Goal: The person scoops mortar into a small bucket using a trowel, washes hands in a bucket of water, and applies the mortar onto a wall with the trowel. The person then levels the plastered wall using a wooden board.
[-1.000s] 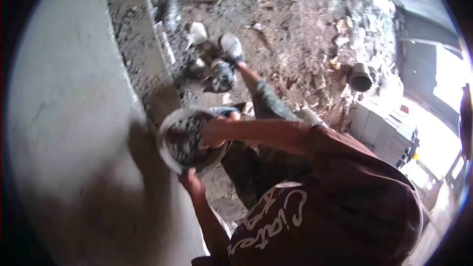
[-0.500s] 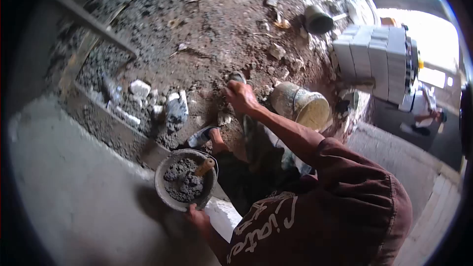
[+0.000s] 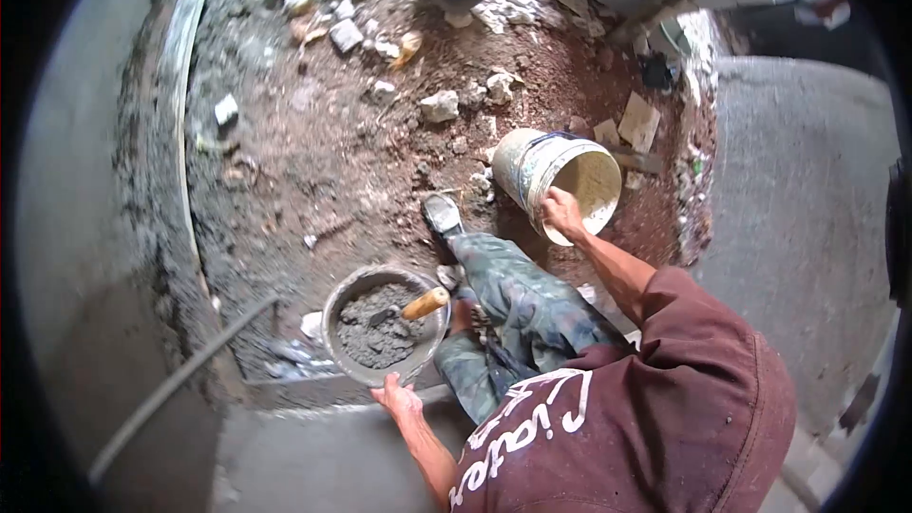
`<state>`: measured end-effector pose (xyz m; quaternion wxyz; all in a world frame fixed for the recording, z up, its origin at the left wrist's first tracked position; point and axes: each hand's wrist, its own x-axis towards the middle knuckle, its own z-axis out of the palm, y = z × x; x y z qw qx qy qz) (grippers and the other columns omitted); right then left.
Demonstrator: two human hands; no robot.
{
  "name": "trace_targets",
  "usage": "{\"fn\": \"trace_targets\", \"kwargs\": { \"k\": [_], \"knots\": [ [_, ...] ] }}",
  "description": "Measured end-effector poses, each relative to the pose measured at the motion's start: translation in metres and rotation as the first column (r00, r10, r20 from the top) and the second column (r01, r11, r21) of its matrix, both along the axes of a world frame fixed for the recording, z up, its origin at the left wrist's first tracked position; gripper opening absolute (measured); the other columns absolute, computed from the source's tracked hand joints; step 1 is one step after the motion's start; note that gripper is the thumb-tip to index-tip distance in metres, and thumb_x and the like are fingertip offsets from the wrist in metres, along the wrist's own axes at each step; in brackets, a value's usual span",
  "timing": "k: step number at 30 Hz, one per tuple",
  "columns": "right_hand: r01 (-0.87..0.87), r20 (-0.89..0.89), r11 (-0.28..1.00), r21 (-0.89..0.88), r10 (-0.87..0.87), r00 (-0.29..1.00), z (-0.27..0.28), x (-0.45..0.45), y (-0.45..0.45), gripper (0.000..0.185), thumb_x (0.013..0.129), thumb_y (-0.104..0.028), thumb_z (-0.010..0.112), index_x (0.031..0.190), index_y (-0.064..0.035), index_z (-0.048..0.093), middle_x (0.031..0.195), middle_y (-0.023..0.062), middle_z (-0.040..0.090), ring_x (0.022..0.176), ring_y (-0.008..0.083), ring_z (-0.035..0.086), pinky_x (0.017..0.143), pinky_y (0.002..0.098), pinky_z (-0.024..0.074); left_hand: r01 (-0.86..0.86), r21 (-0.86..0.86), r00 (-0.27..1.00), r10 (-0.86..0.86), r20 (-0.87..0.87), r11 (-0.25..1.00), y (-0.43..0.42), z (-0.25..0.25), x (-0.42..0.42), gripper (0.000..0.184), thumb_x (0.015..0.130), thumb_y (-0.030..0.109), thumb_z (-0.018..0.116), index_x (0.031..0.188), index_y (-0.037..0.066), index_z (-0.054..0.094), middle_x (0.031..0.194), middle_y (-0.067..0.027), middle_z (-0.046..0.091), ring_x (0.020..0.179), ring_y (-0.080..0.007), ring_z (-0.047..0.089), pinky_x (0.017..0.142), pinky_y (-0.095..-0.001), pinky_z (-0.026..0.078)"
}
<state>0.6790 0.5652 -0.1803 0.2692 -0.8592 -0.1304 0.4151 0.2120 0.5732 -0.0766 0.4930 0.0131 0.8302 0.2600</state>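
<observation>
Bucket of grey mix [image 3: 332, 342] sits at the near left, the left hand [image 3: 399, 400] grasping its near rim, a wooden-handled trowel [image 3: 427, 302] slanting out of it. The right hand [image 3: 563, 213], farther off and well to the right, grips the rim of a pale bucket [image 3: 516, 167] tilted on the brown soil [image 3: 356, 157].

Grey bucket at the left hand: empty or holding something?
Holding something: in the grey bucket lies a lumpy grey mix, with a wooden-handled trowel stuck in it.
</observation>
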Motion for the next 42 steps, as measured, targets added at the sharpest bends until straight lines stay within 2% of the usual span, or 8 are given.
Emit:
{"fn": "trace_targets", "kwargs": {
  "k": [4,8,11,21,34,38,40,42],
  "knots": [
    [0.333,-0.175,0.941,-0.054,-0.338,0.925,0.008,0.047,-0.016,0.014,0.086,-0.015,0.047,0.090,-0.0049,0.056,0.071,0.0034,0.057,0.058,0.0106,0.056,0.048,0.0259,0.0491,0.294,0.111,0.941,-0.308,0.138,0.949,0.108,-0.010,0.073,0.050,0.067,0.004,0.056,0.112,0.011,0.036,0.110,-0.0088,0.048,0.098,-0.0250,0.049,0.070,-0.0497,0.043],
    [0.552,-0.187,0.833,-0.035,-0.548,0.815,0.008,0.044,-0.051,0.016,0.087,-0.020,0.050,0.088,-0.0048,0.056,0.073,0.0026,0.056,0.059,0.0103,0.057,0.048,0.0243,0.0492,0.588,0.170,0.765,-0.612,0.201,0.791,0.203,-0.041,0.175,0.044,0.070,0.004,0.055,0.109,0.007,0.035,0.079,-0.0044,0.047,0.063,-0.0144,0.050,0.047,-0.0283,0.043],
    [0.696,-0.190,0.711,-0.103,-0.701,0.688,0.010,0.025,-0.071,0.020,0.087,-0.022,0.048,0.090,-0.0029,0.055,0.077,0.0055,0.056,0.060,0.0125,0.057,0.050,0.0252,0.0510,0.835,0.116,0.513,-0.838,0.184,0.537,0.261,-0.065,0.264,0.044,0.070,0.001,0.052,0.111,0.004,0.038,0.079,-0.0063,0.049,0.062,-0.0166,0.050,0.051,-0.0309,0.046],
    [0.996,-0.461,-0.016,0.088,-0.887,0.026,-0.009,0.037,-0.072,0.027,0.088,-0.027,0.052,0.106,-0.0064,0.052,0.089,0.0069,0.057,0.076,0.0180,0.058,0.068,0.0352,0.0523,0.806,0.510,0.067,-0.902,0.428,0.301,0.293,-0.150,0.552,0.039,0.072,-0.005,0.047,0.109,0.006,0.044,0.079,-0.0038,0.050,0.065,-0.0163,0.052,0.055,-0.0324,0.051],
    [0.947,-0.484,-0.312,-0.080,-0.818,-0.310,-0.324,0.070,-0.131,0.036,0.091,-0.032,0.045,0.108,-0.0019,0.055,0.095,0.0136,0.062,0.087,0.0231,0.060,0.077,0.0379,0.0497,0.871,0.441,-0.055,-0.848,0.527,0.218,0.219,-0.424,0.665,0.026,0.077,-0.001,0.057,0.101,0.003,0.048,0.085,-0.0119,0.055,0.071,-0.0223,0.057,0.059,-0.0367,0.052],
    [0.843,-0.753,-0.536,-0.041,-0.538,-0.379,-0.341,0.064,-0.144,0.038,0.090,-0.034,0.047,0.105,-0.0007,0.057,0.093,0.0152,0.063,0.087,0.0247,0.062,0.081,0.0387,0.0494,0.948,0.317,-0.066,-0.990,0.123,-0.024,0.212,-0.359,0.652,0.052,0.084,0.019,0.063,0.125,0.007,0.032,0.108,-0.0138,0.052,0.078,-0.0211,0.057,0.062,-0.0326,0.052],
    [0.791,-0.986,-0.610,-0.041,-0.105,-0.132,-0.311,0.077,-0.135,0.039,0.089,-0.034,0.047,0.103,-0.0001,0.058,0.093,0.0160,0.064,0.087,0.0255,0.062,0.082,0.0391,0.0492,0.823,0.568,-0.020,-0.999,0.045,0.009,0.211,-0.337,0.648,0.033,0.090,0.024,0.054,0.115,0.004,0.044,0.098,-0.0126,0.058,0.075,-0.0176,0.058,0.061,-0.0298,0.052],
    [0.817,-0.964,-0.574,0.051,0.185,0.190,-0.230,0.099,-0.113,0.040,0.089,-0.035,0.048,0.101,0.0006,0.059,0.092,0.0168,0.064,0.087,0.0262,0.063,0.084,0.0395,0.0490,0.748,0.622,-0.294,-0.956,-0.006,-0.233,0.177,-0.248,0.659,0.031,0.095,0.031,0.043,0.090,0.003,0.053,0.075,-0.0095,0.061,0.065,-0.0154,0.061,0.055,-0.0266,0.050]
  ]
}}
